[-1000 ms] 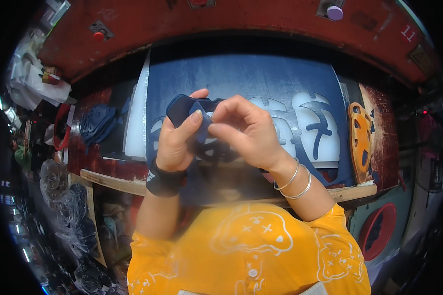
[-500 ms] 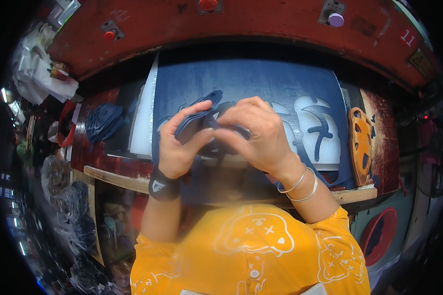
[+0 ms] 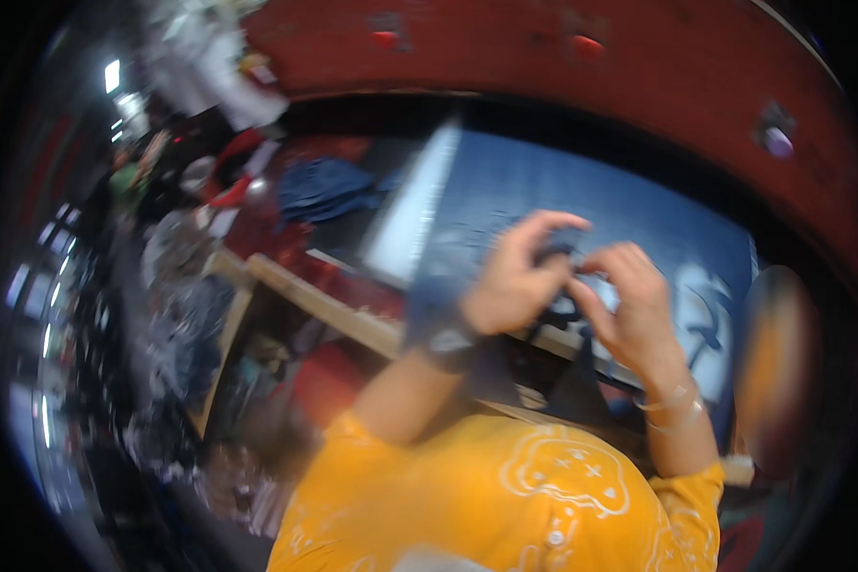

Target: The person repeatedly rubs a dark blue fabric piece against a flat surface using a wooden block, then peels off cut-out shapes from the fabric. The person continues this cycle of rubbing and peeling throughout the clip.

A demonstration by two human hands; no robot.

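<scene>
Both my hands meet over the near part of a dark blue sheet (image 3: 620, 205) with shaped holes cut in it. My left hand (image 3: 515, 286) is curled round dark blue cut-out pieces (image 3: 555, 253), with its thumb and fingers on them. Close by on the right, my right hand (image 3: 634, 305) has thumb and fingertips drawn together in a pinch at the pieces' edge; blur hides what is between them. White shows through the cut holes beside my right hand.
A pile of dark blue cut pieces (image 3: 324, 188) lies on the left. The red machine body (image 3: 505, 57) with round knobs spans the back. A wooden rail (image 3: 324, 305) edges the front. At the right stands a blurred orange-brown shape (image 3: 777, 362).
The view has swung and tilted to the left, so the table and hands sit farther right and slanted, with more blur. Both hands remain together at the blue pieces.
</scene>
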